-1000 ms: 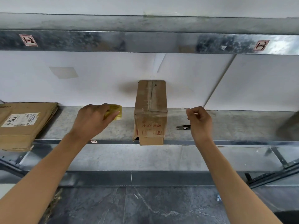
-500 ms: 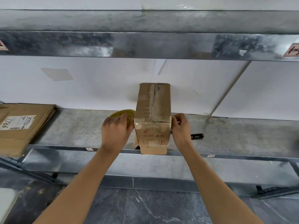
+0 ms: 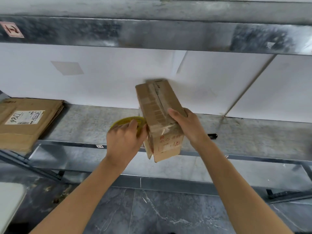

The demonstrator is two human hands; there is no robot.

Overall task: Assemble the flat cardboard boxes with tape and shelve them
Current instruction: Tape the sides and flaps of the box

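A small assembled cardboard box (image 3: 157, 107) with a taped top seam and red print on its near end sits tilted at the metal shelf's (image 3: 87, 122) front edge. My right hand (image 3: 185, 123) grips the box from its right side, thumb on top. My left hand (image 3: 125, 139) holds a yellow tape roll (image 3: 125, 121) against the box's left side. The roll is partly hidden by my fingers.
A stack of flat cardboard boxes (image 3: 28, 119) with a white label lies at the shelf's left end. The black handle of a small cutter (image 3: 213, 136) shows behind my right wrist. A metal beam (image 3: 152, 32) runs overhead, and grey stone floor lies below.
Both hands closed in from either side onto the box. The right hand left the cutter on the shelf and took the box, which has turned and tilted leftward.
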